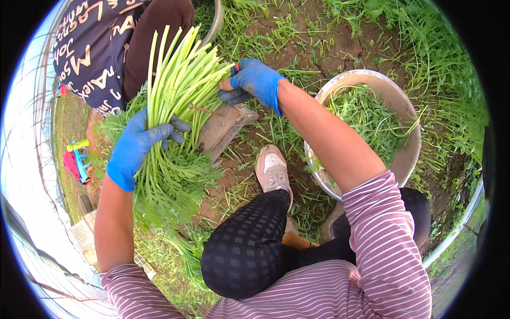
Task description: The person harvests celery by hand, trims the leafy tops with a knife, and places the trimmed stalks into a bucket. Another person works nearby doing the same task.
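Observation:
My left hand (145,139), in a blue glove, grips a thick bunch of leafy greens (167,87) around its stems. The pale cut ends point up and away, and the feathery leaves hang down towards me. My right hand (249,81), also gloved in blue and with a bare fingertip showing, has its fingers at the right edge of the stem ends; whether it pinches any stem I cannot tell. Just behind the bunch is a wooden block (225,125), partly hidden, with a rusty nail (200,108) beside the stems.
A round tub (412,147) with loose greens stands at my right. Another person (159,36) sits at the upper left, near a second tub's rim (218,20). Tied greens (179,243) lie on the ground by my knee. Standing plants (442,75) grow at the right; a crate (83,233) is at the left.

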`<action>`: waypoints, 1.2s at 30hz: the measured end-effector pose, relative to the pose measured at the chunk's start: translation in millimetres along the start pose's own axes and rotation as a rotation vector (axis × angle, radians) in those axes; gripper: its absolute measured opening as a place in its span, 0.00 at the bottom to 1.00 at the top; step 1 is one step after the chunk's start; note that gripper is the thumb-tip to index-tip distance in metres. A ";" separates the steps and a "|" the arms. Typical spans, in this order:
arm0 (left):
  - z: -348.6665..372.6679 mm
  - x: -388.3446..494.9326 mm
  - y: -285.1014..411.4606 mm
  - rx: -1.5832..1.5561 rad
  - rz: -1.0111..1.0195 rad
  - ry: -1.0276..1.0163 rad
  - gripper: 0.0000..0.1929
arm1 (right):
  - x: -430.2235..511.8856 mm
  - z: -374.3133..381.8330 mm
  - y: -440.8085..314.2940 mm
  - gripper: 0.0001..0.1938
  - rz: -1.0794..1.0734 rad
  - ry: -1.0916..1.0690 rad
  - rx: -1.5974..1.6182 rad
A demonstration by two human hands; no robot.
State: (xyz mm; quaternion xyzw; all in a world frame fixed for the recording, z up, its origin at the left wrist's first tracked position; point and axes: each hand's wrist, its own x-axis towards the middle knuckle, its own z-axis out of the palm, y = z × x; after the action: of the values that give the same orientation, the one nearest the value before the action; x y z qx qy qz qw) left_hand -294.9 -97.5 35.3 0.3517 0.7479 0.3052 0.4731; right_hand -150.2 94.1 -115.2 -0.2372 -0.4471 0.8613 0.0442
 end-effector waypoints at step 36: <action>55.7 22.6 -47.7 1.448 0.056 0.199 0.09 | -17.5 -45.0 25.3 0.21 -0.022 0.235 0.232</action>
State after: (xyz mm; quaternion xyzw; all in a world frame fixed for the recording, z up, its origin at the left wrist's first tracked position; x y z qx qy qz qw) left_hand -261.8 -99.2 -33.8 0.5662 0.7922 -0.2234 0.0438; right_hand -111.1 107.7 -150.8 -0.3246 -0.3390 0.8729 0.1329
